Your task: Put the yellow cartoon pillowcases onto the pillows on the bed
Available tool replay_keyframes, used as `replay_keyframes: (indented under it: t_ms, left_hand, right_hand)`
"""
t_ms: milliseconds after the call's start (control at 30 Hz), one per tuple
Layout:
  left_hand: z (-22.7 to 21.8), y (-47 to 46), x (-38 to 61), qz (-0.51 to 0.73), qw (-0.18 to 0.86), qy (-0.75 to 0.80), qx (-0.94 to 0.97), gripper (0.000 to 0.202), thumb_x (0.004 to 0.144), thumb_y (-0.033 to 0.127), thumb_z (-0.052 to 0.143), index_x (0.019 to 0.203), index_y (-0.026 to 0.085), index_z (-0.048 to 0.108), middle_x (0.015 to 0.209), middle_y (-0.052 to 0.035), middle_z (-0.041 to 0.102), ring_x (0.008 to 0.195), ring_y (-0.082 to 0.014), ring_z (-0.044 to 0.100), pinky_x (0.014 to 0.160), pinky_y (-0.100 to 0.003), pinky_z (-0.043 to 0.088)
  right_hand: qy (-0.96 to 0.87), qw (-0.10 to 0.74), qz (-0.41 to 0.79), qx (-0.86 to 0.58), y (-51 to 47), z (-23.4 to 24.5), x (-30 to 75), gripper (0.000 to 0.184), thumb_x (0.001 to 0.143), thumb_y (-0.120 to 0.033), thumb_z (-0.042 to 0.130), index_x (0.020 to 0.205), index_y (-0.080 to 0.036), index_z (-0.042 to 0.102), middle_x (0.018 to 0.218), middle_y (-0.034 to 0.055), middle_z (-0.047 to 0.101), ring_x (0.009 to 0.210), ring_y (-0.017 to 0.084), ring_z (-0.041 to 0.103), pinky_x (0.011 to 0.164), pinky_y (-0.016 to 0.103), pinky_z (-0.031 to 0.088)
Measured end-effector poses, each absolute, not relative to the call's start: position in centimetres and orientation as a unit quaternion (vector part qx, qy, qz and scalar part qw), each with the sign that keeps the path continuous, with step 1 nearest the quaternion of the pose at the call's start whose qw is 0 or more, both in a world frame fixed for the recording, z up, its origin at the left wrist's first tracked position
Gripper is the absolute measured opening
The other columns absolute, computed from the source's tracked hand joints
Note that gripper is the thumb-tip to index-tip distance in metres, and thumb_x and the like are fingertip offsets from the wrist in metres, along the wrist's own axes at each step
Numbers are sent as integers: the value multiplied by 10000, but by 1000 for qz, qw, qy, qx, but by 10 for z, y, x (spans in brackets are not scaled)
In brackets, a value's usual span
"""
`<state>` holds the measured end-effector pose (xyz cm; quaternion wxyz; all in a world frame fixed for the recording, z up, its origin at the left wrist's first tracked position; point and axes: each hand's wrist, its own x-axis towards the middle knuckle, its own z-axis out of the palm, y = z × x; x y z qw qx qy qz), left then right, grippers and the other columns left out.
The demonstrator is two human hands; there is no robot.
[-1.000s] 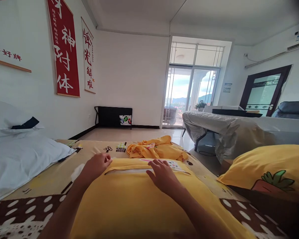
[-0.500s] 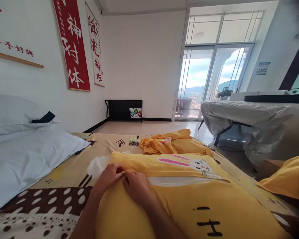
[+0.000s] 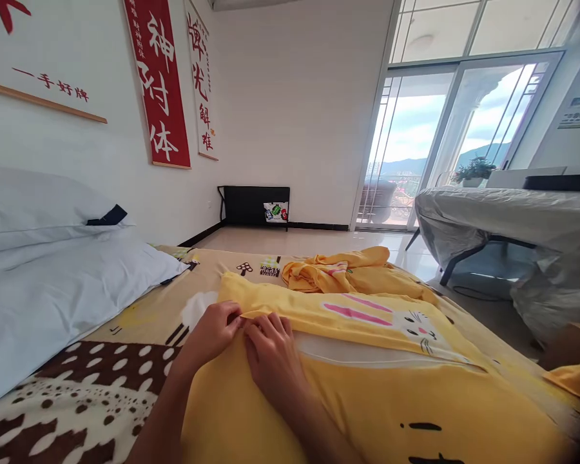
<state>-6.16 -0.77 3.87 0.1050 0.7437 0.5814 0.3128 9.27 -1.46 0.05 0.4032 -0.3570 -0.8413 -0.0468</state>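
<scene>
White walls are hung with calligraphy scrolls, one of them a red scroll, and daylight is let in through a glass door. At the right, a table is draped in clear plastic. Most of the foreground is taken up by a bed with a patterned cover, where white pillows are piled at the left and a crumpled yellow cloth is left beyond the work.

Below both hands, and stretching off to their right, a yellow pillowcase is laid. Its edge is pinched by the left hand near one end of a long slit; the right hand is set just beside it, fingers curled on the fabric, though whether cloth is gripped there cannot be told.

The pillowcase is plumped out, with white shown through the slit. Its far strip is printed with a pink-eared rabbit face.
</scene>
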Motion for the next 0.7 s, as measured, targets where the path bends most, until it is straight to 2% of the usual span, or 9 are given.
replay_keyframes:
  t_ms: [200, 333, 433, 567, 700]
  left_hand:
    - [54, -34, -49, 328, 62, 600, 727, 228, 819, 301, 410, 655, 188, 522, 696, -33, 574, 655, -163, 488, 614, -282, 348]
    - [63, -51, -40, 366, 63, 596, 711, 255, 807, 351, 428, 638, 196, 539, 668, -38, 582, 620, -164, 498, 585, -283, 366]
    - [67, -61, -35, 405, 85, 586, 697, 291, 790, 402, 456, 602, 206, 560, 610, -31, 577, 579, -160, 498, 559, -280, 386]
    - [69, -72, -30, 452, 100, 568, 680, 313, 779, 451, 492, 611, 221, 624, 614, -34, 610, 595, -168, 540, 562, -274, 423]
    - [67, -78, -27, 480, 97, 565, 664, 331, 771, 470, 512, 606, 218, 649, 602, -32, 620, 586, -164, 558, 563, -267, 445]
  right_hand:
    - [-822, 461, 33, -334, -30, 13, 96, 138, 830, -111, 505, 886, -208, 586, 859, 8, 664, 839, 167, 546, 780, 302, 339]
    - [-795, 509, 62, -325, -43, 21, 98, 154, 855, -144, 479, 884, -222, 609, 789, 8, 671, 737, 156, 568, 710, 279, 366]
    - [-767, 552, 59, -322, -50, 25, 100, 150, 847, -153, 490, 872, -231, 616, 699, -14, 664, 642, 141, 578, 648, 254, 384]
    - [-755, 569, 30, -326, -56, 28, 102, 92, 830, -180, 533, 837, -233, 608, 539, -53, 599, 486, 125, 539, 545, 237, 364]
    - [-756, 574, 0, -316, -60, 28, 103, 79, 838, -182, 524, 831, -225, 589, 525, -51, 581, 461, 124, 528, 528, 236, 351]
